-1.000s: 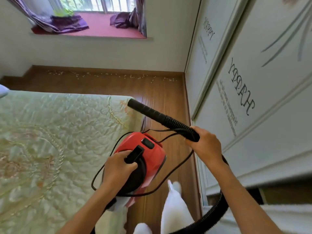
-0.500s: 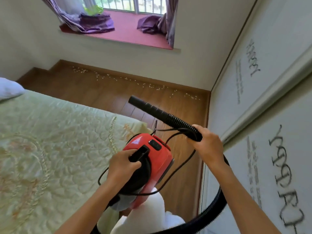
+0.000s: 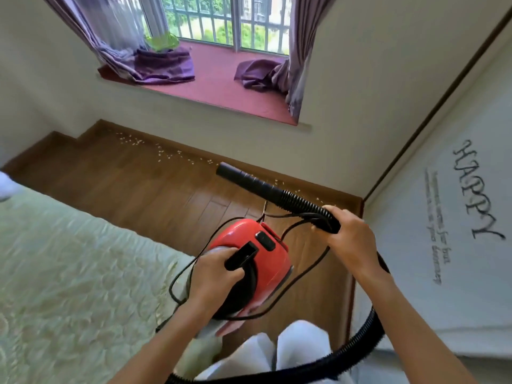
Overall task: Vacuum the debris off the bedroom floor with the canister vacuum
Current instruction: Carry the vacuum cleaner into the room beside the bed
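Two bare hands carry the red vacuum (image 3: 250, 261) above the wooden floor (image 3: 155, 189), beside the bed (image 3: 69, 273). The left hand (image 3: 214, 275) has its fingers clamped on the black carry handle (image 3: 240, 255); the right hand (image 3: 350, 239) has its fingers wrapped around the black hose (image 3: 304, 205), whose open end points toward the window wall. Pale debris (image 3: 163, 153) lies scattered along the skirting under the window (image 3: 227, 20).

Both bare arms are stretched forward. The left hand (image 3: 214, 275) is closed in a grip, knuckles up; the right hand (image 3: 350, 236) is closed too, held higher and further forward.
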